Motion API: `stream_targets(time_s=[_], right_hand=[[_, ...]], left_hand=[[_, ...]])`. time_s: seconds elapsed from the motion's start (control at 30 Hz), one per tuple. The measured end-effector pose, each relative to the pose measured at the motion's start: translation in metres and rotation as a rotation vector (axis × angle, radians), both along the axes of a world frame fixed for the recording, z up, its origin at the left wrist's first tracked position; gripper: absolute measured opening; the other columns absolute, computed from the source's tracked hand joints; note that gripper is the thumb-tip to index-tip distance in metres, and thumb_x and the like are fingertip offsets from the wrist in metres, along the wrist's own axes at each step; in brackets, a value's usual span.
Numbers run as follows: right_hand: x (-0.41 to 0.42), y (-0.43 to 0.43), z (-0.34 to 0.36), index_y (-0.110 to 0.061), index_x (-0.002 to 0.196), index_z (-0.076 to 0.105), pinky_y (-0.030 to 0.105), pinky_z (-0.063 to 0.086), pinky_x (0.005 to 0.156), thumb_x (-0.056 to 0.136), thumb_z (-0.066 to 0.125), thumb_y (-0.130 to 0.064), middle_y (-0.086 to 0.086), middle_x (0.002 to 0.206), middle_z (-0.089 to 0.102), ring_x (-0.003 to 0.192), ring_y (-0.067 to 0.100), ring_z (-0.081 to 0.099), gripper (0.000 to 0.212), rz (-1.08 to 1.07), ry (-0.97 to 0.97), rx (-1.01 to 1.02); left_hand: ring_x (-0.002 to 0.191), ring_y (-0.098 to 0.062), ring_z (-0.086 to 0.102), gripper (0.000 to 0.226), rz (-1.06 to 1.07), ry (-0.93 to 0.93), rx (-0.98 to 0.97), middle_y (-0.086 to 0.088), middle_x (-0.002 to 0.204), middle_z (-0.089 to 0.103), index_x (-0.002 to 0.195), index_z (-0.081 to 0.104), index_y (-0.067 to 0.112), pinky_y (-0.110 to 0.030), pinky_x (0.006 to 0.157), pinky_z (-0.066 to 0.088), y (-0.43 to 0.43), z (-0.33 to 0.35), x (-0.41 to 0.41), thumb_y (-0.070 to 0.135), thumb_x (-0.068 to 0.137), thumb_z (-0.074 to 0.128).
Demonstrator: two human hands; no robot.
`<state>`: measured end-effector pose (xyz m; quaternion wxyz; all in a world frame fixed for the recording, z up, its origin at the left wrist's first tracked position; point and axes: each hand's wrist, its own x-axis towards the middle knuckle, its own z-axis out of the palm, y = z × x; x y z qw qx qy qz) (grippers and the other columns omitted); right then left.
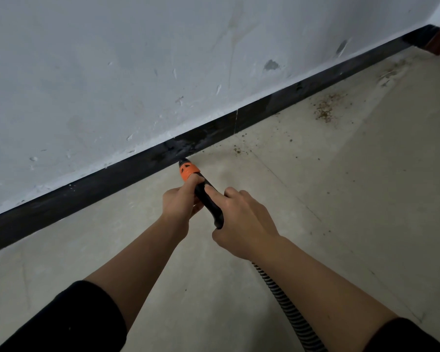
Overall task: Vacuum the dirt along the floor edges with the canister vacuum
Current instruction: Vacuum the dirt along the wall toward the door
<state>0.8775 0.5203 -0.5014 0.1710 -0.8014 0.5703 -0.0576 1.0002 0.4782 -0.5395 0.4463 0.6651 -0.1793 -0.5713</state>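
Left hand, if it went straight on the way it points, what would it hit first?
Most likely the black baseboard: the left hand points along the nozzle, whose tip looks almost against it, though depth is unclear.

nozzle [186, 164] at baseboard [264, 105], dirt [324, 110] right
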Motion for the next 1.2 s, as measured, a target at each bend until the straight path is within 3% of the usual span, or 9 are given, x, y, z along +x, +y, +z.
stream_targets(time_s=[0.23, 0.4, 0.9, 1.2], right_hand=[[-0.009, -0.007, -0.004, -0.032, 0.152, 0.013, 0.031, 0.045, 0.07, 0.084, 0.061, -0.023, -0.005, 0.095, 0.035, 0.087, 0.017, 0.04, 0.083, -0.027, -0.016, -0.011], [-0.019, -0.012, -0.007, -0.033, 0.152, 0.013, 0.029, 0.039, 0.067, 0.085, 0.061, -0.023, -0.005, 0.095, 0.034, 0.087, 0.017, 0.038, 0.083, -0.072, -0.026, -0.023], [-0.045, -0.027, -0.01, -0.033, 0.152, 0.013, 0.028, 0.034, 0.066, 0.087, 0.059, -0.023, -0.005, 0.096, 0.034, 0.087, 0.017, 0.036, 0.08, -0.157, -0.017, -0.041], [-0.059, -0.024, -0.011, -0.032, 0.153, 0.011, 0.026, 0.036, 0.071, 0.088, 0.059, -0.024, -0.001, 0.112, 0.046, 0.09, 0.014, 0.034, 0.081, -0.188, -0.007, -0.034]], left_hand=[[0.087, -0.023, 0.069, 0.019, -0.03, -0.002, -0.01, -0.012, 0.091, 0.069, 0.08, 0.061, 0.007, -0.026, 0.07, 0.053, -0.01, 0.0, -0.011, 0.024, 0.086, 0.067], [0.081, -0.019, 0.068, 0.018, -0.059, 0.012, -0.022, -0.009, 0.087, 0.069, 0.081, 0.061, 0.007, -0.024, 0.067, 0.053, -0.019, 0.0, -0.024, 0.023, 0.086, 0.067], [0.082, -0.021, 0.069, 0.018, -0.141, 0.02, -0.029, -0.012, 0.088, 0.069, 0.08, 0.062, 0.006, -0.026, 0.07, 0.055, -0.045, -0.003, -0.053, 0.022, 0.086, 0.068], [0.082, -0.02, 0.069, 0.018, -0.187, 0.03, -0.026, -0.011, 0.088, 0.07, 0.082, 0.063, 0.006, -0.025, 0.069, 0.054, -0.046, -0.003, -0.069, 0.023, 0.087, 0.067]])
